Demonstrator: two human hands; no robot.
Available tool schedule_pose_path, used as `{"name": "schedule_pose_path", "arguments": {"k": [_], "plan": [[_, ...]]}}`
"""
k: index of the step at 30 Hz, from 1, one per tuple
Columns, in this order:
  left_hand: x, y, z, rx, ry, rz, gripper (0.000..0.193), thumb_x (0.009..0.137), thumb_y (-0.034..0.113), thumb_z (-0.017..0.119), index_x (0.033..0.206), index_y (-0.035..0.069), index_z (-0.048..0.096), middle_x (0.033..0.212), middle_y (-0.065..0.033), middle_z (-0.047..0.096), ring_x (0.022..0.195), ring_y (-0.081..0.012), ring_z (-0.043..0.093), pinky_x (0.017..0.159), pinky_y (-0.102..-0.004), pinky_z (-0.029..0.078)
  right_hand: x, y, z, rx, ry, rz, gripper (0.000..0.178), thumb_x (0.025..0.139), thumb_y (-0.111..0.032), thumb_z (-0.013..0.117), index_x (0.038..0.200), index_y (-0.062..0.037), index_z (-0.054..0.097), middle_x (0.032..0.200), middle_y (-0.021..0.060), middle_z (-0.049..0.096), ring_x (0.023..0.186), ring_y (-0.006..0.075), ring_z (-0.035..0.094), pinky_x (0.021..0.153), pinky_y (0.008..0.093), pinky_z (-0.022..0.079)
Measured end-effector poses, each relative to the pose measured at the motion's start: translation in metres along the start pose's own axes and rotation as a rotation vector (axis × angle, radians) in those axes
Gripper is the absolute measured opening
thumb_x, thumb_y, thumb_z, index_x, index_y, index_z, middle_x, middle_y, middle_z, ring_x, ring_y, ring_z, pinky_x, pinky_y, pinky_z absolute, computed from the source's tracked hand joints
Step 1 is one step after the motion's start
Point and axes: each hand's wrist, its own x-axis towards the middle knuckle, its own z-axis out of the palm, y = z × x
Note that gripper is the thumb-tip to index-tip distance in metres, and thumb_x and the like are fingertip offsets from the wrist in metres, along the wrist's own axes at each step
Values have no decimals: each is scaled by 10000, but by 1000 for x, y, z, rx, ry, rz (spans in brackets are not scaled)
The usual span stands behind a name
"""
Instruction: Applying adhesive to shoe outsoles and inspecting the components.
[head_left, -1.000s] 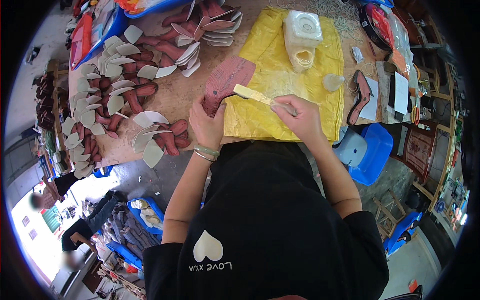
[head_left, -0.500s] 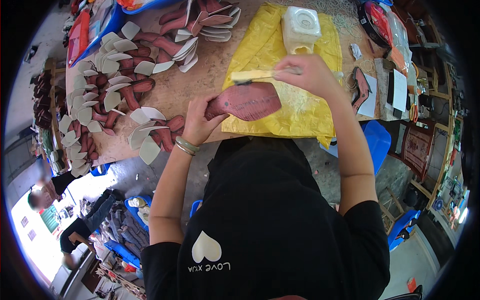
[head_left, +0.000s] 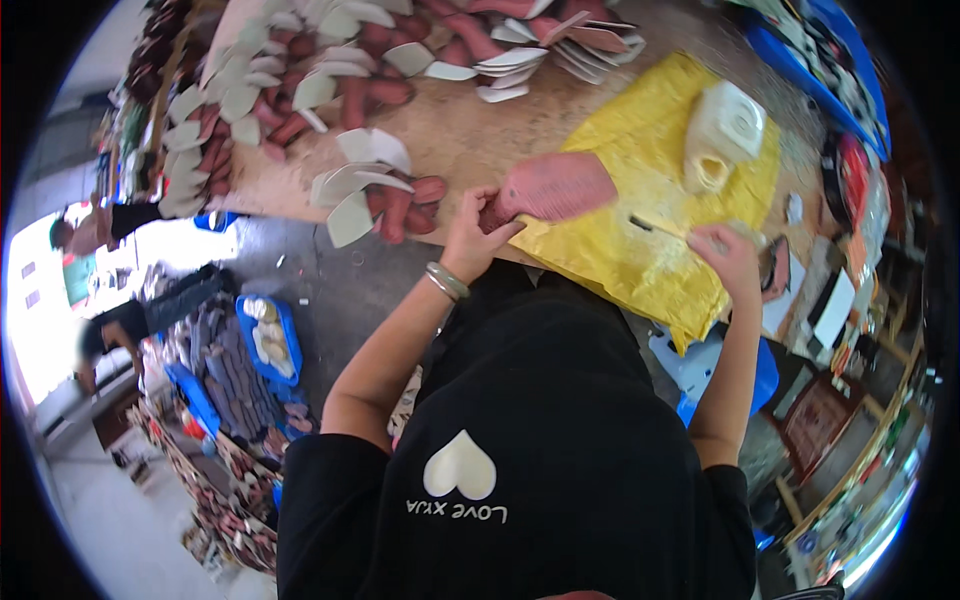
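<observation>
My left hand is closed on the narrow end of a reddish, curved shoe sole, fingers and thumb around its edge. The sole's broad end points right, over a wrinkled yellow plastic sheet. In my right hand is a brush with a pale handle and a dark head. It is held over a whitish smeared patch of the sheet, apart from the sole; motion blurs it a little. Beyond my right hand stands a whitish plastic jug with a cut opening facing me.
Piles of reddish soles with cream flaps cover the table's left and far side. A blue bin is at the far right. White paper lies near the right edge. A blue stool stands below the table. Two people are at the left.
The brush has left the sole and moved right and nearer to me with my right hand. The view has swung left, so the table appears turned. My left hand keeps the sole.
</observation>
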Motion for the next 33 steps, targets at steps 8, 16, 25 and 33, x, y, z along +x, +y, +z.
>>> {"name": "schedule_pose_path", "arguments": {"k": [8,16,25,33], "plan": [[-34,-41,7,-915,506,-559,329,996,263,459,1241,46,429,1140,-69,528,1051,-181,503,914,-354,423,4,17,37,257,28,95,184,825,-139,712,942,-2,676,858,-12,662,807,56,568,762,212,440],[-34,-122,-2,-1034,819,-792,258,929,255,600,1046,34,539,927,-64,581,810,-166,577,698,-320,541,13,10,38,281,29,42,191,824,-118,711,970,-1,672,876,-13,659,814,50,564,754,196,435],[-21,-121,-2,-848,837,-915,323,871,239,681,969,-16,509,848,-87,561,746,-208,613,622,-317,553,8,18,32,302,75,74,196,827,-115,708,985,-4,672,886,-10,658,819,50,565,759,191,436],[-27,-126,3,-807,852,-841,219,856,90,668,948,12,485,824,-79,569,713,-158,592,575,-297,540,6,19,33,292,92,57,204,824,-118,713,989,-4,674,872,-12,654,803,49,560,740,189,434]]}}
